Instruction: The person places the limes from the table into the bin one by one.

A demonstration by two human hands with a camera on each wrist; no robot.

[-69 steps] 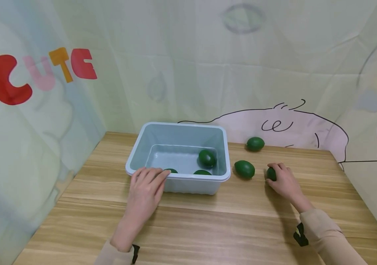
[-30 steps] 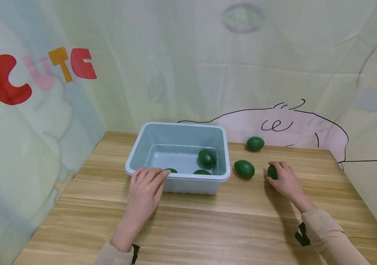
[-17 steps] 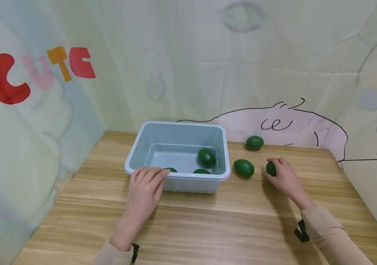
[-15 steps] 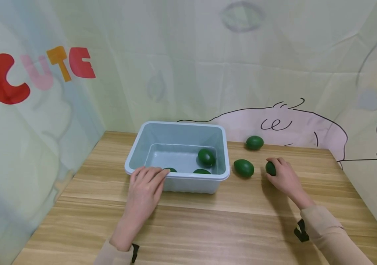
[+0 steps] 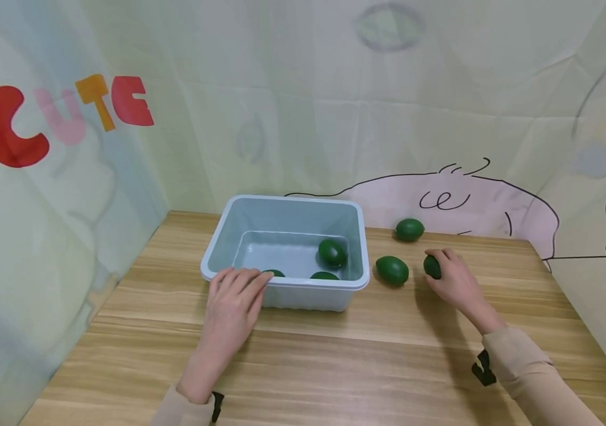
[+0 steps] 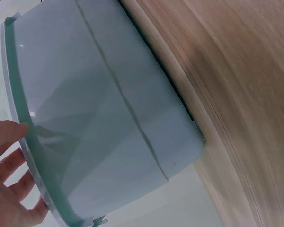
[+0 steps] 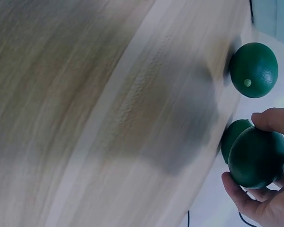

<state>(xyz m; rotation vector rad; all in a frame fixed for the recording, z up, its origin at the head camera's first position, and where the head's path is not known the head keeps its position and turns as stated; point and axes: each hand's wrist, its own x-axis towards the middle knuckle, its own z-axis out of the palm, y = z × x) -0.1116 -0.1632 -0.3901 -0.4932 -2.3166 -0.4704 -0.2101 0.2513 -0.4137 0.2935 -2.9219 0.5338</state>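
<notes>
Your right hand (image 5: 456, 284) pinches a green fruit (image 5: 433, 267); tub (image 5: 308, 299) lies to its left, past a loose fruit (image 5: 392, 270). Your left hand (image 5: 232, 305) grips the tub's near rim (image 5: 303, 283).

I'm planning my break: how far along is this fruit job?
About halfway, it seems. Done: three fruits show inside the bin. In progress: the right hand grips another fruit; the left hand holds the bin's rim. Remaining: two fruits lie on the table.
</notes>
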